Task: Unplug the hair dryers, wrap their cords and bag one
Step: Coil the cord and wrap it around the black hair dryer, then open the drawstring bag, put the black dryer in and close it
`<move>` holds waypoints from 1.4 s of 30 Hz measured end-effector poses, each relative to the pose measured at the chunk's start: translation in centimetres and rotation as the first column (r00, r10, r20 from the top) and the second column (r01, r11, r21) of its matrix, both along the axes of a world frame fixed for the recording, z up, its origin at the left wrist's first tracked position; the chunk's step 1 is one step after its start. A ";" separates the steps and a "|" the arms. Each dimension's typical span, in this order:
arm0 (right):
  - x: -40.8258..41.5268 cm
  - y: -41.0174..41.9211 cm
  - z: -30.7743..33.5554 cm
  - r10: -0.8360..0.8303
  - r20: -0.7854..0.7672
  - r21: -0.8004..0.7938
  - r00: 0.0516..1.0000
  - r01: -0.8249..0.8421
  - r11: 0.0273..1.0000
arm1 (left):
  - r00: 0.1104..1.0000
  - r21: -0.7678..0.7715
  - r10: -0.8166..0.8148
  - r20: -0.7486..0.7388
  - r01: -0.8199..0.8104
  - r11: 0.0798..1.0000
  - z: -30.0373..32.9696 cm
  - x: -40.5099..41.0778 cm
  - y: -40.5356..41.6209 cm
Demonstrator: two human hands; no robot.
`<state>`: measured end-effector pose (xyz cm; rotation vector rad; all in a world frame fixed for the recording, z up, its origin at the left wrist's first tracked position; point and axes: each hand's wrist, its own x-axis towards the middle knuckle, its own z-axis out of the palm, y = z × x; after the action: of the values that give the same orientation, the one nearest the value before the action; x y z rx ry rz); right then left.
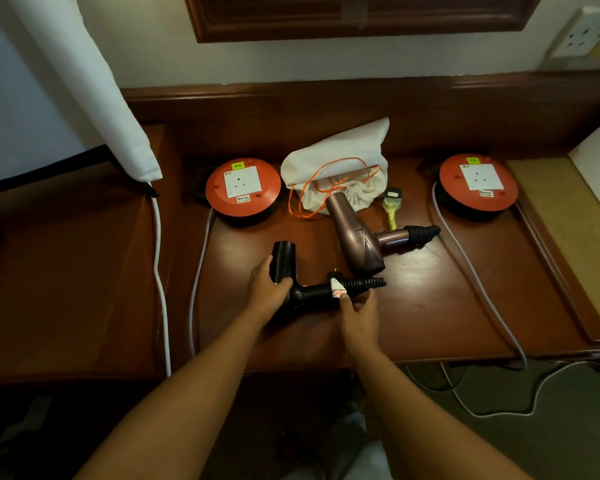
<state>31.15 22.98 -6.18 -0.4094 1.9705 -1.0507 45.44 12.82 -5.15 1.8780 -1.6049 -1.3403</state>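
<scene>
While positioned over the wooden desk (430,306), left hand (267,289) wrapped round barrel of black hair dryer (291,275); right hand (359,315) pinching its cord-wrapped handle. Bronze hair dryer (357,237) lying just beyond, nozzle touching white drawstring bag (340,161).

We see open desk surface (430,306) right of right hand (359,318); bare wood also left of left hand (267,289), up to grey cable (196,289). Ahead, bronze dryer (355,237) lies just beyond black dryer (302,285), blocking straight reach to white bag (336,168). Orange drawstring (312,195) loops onto desk before bag. Left reel (243,188) and right reel (478,183) flank back row; green brush (392,206) sits between bag and right reel. Right reel cable (471,271) crosses right side.
</scene>
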 end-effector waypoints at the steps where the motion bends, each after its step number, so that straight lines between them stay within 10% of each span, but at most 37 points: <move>1: -0.1 0.1 0.1 0.010 -0.020 -0.003 1.000 -0.010 1.000 | 1.000 -0.007 -0.005 0.004 0.005 1.000 0.3 0.1 0.1; 42: -22.4 -9.2 6.9 0.531 -0.341 0.074 0.776 -0.541 0.838 | 0.993 0.067 0.102 -0.067 -0.098 0.993 5.7 -14.5 -4.0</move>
<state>8.73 13.77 0.75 -1.1714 1.9540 -0.6588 30.97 8.78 0.52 1.8988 -1.4310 -1.4130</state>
